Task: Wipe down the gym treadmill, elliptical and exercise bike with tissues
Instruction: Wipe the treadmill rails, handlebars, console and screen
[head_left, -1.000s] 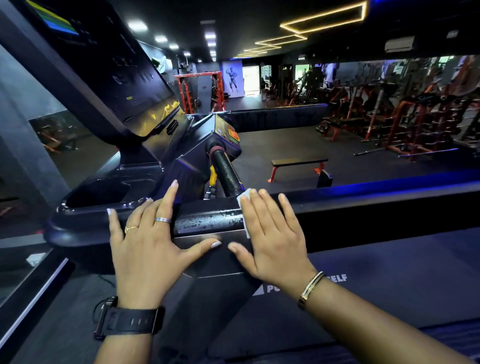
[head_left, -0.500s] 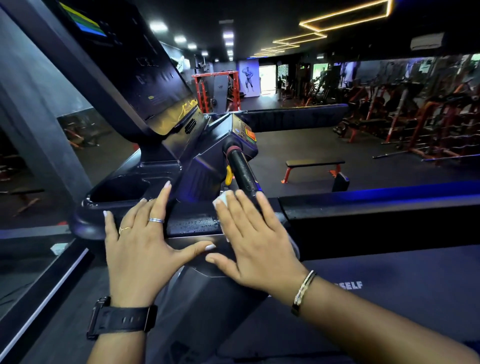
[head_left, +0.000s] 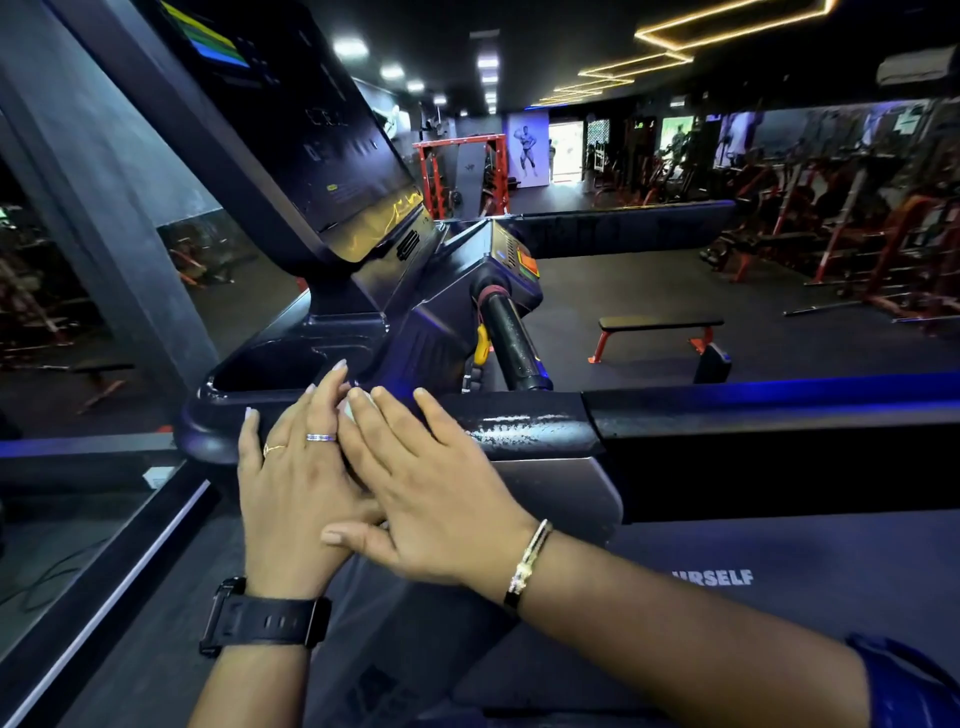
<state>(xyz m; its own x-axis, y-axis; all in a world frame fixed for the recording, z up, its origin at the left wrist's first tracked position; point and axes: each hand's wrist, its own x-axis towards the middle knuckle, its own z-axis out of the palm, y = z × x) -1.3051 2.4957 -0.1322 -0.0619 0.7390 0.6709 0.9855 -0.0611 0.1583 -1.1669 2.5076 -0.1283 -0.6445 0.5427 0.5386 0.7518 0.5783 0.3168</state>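
The black treadmill fills the view, its handrail bar (head_left: 530, 423) running across the middle and its tilted console (head_left: 291, 130) at upper left. My left hand (head_left: 291, 478) lies flat on the left end of the bar, fingers straight. My right hand (head_left: 431, 488) lies flat beside it, overlapping its thumb side, and presses a white tissue (head_left: 347, 409) onto the bar. Only a small corner of the tissue shows between the two hands. The bar to the right of my hands looks wet and shiny.
A cup tray (head_left: 270, 369) sits in the console base just beyond my left hand. A black grip handle (head_left: 511, 343) with a yellow safety clip (head_left: 483, 345) rises behind the bar. The treadmill belt (head_left: 779, 587) lies lower right. A flat bench (head_left: 660, 325) and red racks (head_left: 857, 244) stand beyond.
My right hand slid the tissue leftward along the bar until it met and overlapped my left hand. The left hand stayed roughly in place. The view shifted left.
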